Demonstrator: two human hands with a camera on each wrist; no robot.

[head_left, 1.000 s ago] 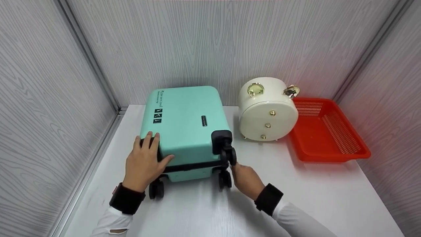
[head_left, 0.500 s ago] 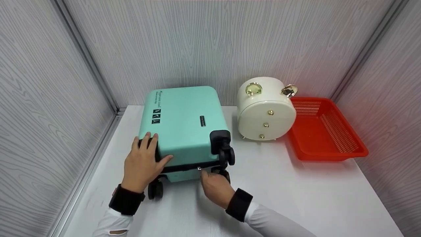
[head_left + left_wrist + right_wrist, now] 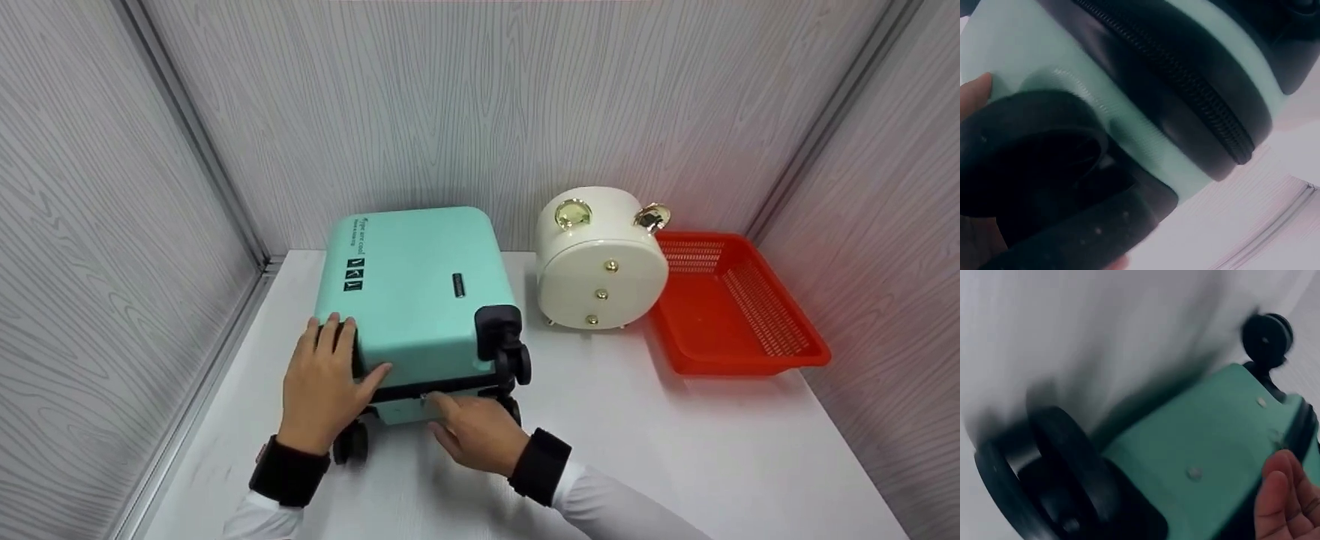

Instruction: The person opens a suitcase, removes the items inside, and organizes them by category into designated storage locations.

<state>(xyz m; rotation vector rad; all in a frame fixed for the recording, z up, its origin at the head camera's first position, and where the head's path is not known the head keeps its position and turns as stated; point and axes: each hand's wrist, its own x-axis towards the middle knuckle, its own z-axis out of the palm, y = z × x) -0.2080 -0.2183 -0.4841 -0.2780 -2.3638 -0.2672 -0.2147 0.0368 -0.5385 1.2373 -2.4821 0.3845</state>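
A mint-green hard-shell suitcase lies flat, its wheeled end toward me. My left hand rests with spread fingers over its near left corner, the thumb along the end face. In the left wrist view, a black wheel hides most of that hand, and a zipper runs along a black band. At the middle of the near end, my right hand pinches a small metal zipper pull between thumb and index finger. The right wrist view shows those fingertips close together beside the band.
Right of the suitcase stands a round cream case with gold ears and gold knobs. Beyond it sits a red plastic basket. Wood-grain panels enclose the white table at the back and sides.
My right hand has moved left from the near right wheel along the zipper, the metal pull going with it lately. My left hand has stayed on the corner.
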